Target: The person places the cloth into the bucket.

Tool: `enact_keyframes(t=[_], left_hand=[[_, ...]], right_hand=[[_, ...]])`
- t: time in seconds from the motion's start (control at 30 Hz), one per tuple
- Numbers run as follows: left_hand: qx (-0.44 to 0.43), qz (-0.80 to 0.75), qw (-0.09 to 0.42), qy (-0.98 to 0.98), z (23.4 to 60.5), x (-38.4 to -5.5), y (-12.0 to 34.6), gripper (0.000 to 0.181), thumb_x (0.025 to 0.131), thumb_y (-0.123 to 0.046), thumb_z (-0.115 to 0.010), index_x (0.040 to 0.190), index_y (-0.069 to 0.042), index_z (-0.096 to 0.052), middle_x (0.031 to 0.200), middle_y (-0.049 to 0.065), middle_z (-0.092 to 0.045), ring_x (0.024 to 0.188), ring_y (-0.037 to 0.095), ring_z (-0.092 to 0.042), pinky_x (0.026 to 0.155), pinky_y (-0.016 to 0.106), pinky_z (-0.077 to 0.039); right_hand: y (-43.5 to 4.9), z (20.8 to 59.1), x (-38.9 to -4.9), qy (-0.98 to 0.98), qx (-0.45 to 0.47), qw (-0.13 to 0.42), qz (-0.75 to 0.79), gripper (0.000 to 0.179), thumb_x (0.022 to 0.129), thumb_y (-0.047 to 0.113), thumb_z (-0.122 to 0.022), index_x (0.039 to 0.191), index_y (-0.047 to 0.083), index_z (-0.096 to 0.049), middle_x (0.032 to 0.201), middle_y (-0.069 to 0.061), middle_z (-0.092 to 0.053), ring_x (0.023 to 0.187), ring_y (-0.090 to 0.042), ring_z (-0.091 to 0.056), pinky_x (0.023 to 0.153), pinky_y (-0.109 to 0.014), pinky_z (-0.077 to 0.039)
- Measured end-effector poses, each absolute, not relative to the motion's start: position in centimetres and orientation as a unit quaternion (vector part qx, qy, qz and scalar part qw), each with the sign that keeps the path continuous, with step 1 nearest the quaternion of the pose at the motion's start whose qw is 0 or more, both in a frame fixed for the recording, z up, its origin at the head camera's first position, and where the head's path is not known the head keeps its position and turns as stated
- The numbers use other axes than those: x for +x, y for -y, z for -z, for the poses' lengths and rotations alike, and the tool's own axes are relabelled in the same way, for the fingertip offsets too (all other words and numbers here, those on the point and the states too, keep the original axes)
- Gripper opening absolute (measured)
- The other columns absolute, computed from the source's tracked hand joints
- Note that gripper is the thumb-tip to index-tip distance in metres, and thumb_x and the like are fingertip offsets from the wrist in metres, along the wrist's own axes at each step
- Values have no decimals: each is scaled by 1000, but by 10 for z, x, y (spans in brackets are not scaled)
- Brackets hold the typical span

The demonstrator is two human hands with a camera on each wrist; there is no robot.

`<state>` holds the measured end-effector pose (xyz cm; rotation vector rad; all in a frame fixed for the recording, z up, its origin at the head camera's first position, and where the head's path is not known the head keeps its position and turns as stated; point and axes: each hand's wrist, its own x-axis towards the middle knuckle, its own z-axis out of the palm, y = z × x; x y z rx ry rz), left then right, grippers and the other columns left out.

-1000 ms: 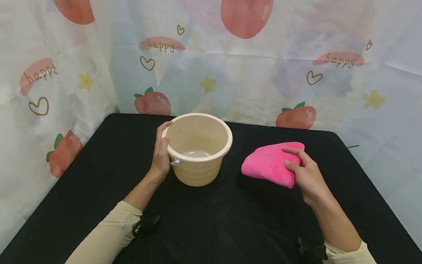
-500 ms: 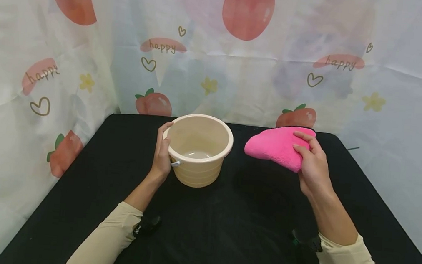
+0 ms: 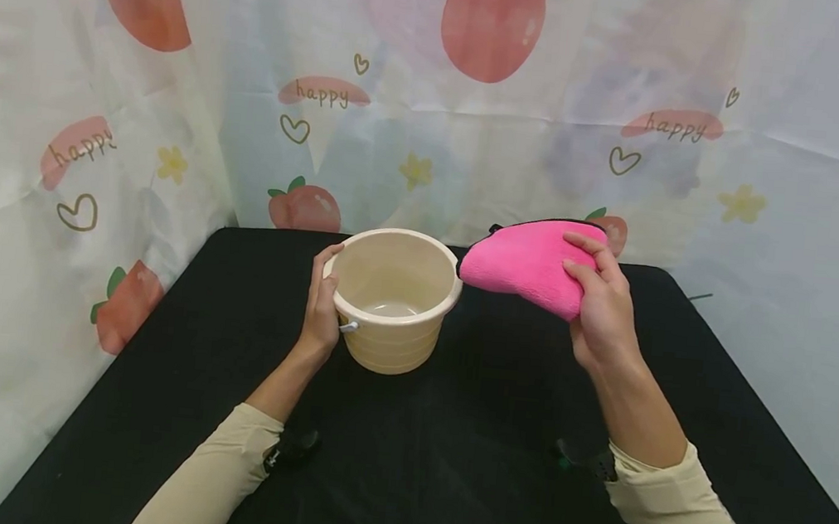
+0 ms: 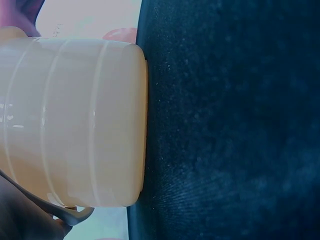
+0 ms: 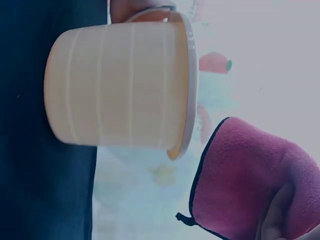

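Raised and swung leftward from its lower, farther-right spot a second ago, a pink cloth (image 3: 524, 263) now hangs in the air at the right side of a cream bucket (image 3: 391, 347). The person's right hand (image 3: 606, 303) pinches the folded fabric at its right end, thumb and fingers together on it, while the rest extends toward the bucket's rim (image 3: 448, 302). In the head view the cloth's near tip meets the rim's right edge in outline; from the right wrist, background shows between the two, so they appear apart.

Unmoved over the same stretch, the bucket stands upright on the black-covered table (image 3: 438, 472), its base flat on the cloth covering. The left hand (image 3: 322, 303) keeps its grip on the left side, fingers at the rim, close to the pale handle's end (image 3: 349, 325). No part of the pink cloth lies inside.

With the lift comes a dark edging along the top of the fabric, and a small black loop (image 5: 186, 219) at one corner. As it stands, the shift appears to bring the two held items near each other, the bucket steadied and the cloth up around rim height.
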<state>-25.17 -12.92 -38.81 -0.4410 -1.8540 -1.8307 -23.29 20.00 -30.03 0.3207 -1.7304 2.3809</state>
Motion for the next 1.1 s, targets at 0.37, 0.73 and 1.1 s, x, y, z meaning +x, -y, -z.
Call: enact_keyframes(t=[0.37,0.73,1.1], left_hand=[[-167,673,241,679,385,-249,131,49,104,-9,-26,148,11,-34,149,32,-36,131,53,-38,108,64,-28],[-152,672,238,685,391,-239,130,50,101,-7,-26,147,10,-36,149,31,-38,132,45,-39,110,54,-27],[-150,667,250,686,422,-269,135,51,104,-16,-26,152,-7,-38,153,14,-41,139,28,-38,114,49,-24]], right_hand=[[-165,293,-239,582,184,56,-790,38,108,11,-50,146,9,-49,149,-12,-34,115,-25,-57,87,-28,-56],[-135,304,-238,612,196,-18,-766,46,106,5,-47,151,8,-42,151,-12,-35,121,-30,-51,86,-30,-55],[-121,304,-244,663,191,-37,-723,48,105,4,-51,152,7,-44,151,-17,-36,122,-30,-46,80,-28,-51]])
